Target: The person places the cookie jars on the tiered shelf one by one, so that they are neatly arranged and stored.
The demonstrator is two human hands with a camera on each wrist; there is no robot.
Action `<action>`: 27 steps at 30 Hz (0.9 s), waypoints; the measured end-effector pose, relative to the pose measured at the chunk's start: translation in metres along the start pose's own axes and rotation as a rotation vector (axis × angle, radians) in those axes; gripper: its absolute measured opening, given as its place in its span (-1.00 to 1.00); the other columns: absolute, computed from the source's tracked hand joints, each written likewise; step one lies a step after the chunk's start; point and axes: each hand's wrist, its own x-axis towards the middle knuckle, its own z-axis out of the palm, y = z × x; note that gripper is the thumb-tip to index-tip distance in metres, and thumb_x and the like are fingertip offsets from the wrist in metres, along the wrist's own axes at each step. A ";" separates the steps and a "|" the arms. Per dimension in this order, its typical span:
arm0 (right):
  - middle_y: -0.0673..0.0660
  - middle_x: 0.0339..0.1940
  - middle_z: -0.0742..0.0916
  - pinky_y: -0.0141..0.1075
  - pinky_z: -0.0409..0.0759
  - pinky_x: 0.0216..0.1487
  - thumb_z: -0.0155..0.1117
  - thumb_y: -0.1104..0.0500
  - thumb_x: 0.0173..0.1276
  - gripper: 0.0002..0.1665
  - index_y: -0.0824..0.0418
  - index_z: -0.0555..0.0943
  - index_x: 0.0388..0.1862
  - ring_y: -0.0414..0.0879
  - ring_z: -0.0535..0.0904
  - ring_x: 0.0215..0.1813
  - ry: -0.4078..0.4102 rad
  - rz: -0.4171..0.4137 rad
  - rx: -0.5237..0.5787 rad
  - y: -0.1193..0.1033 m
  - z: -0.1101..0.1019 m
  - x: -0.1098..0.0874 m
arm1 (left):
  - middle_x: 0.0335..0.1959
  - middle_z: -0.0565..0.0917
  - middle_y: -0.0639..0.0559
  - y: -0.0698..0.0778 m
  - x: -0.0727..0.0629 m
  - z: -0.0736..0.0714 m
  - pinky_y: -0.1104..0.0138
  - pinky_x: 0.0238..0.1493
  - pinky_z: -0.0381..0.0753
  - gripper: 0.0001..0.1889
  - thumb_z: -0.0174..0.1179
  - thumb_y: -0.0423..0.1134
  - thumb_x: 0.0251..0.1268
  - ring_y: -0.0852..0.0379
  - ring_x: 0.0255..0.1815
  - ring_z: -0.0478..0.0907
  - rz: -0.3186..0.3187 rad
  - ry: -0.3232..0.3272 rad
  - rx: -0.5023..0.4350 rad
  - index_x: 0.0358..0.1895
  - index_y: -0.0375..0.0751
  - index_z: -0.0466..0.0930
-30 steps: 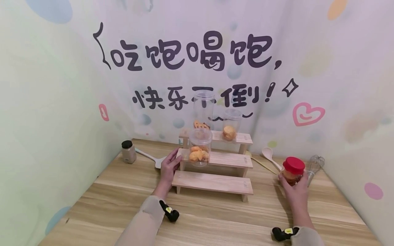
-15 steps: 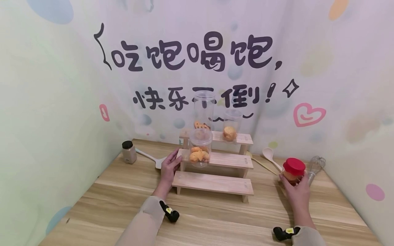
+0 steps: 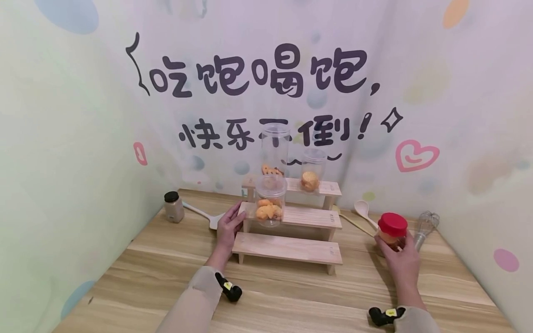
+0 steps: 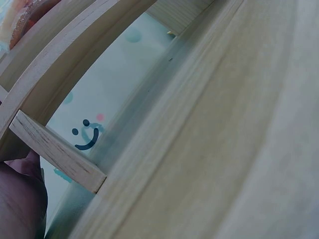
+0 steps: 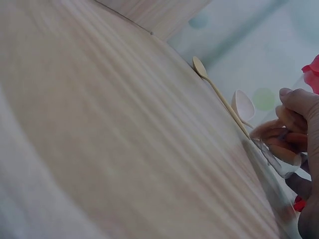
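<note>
My left hand grips the left end of the middle board of a three-step wooden display stand, thumb at the board's edge. In the left wrist view, part of that hand shows under the stand's board. My right hand holds a clear cookie jar with a red cover over the right side of the table, to the right of the stand. On the stand's middle step stands a clear lidded jar of cookies. A tall clear jar and a shorter jar, both with cookies, occupy the top step.
At the back left are a black-capped jar and a white spatula. Behind the right hand lie a wooden spoon, a pale spoon and a whisk. A printed curtain hangs behind the table.
My right hand has shifted slightly left with the red-covered jar. The left hand stays at the stand, and the other jars have not moved.
</note>
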 end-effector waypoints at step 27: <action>0.27 0.29 0.62 -0.09 0.57 0.21 0.56 -0.17 0.16 -0.01 0.05 0.33 0.50 0.18 0.55 0.24 0.019 0.026 0.034 -0.003 -0.004 -0.001 | 0.40 0.44 -0.26 0.001 -0.001 -0.001 0.43 0.10 0.55 -0.40 0.25 -0.29 0.39 0.20 0.23 0.53 -0.006 -0.005 0.025 0.44 -0.38 0.36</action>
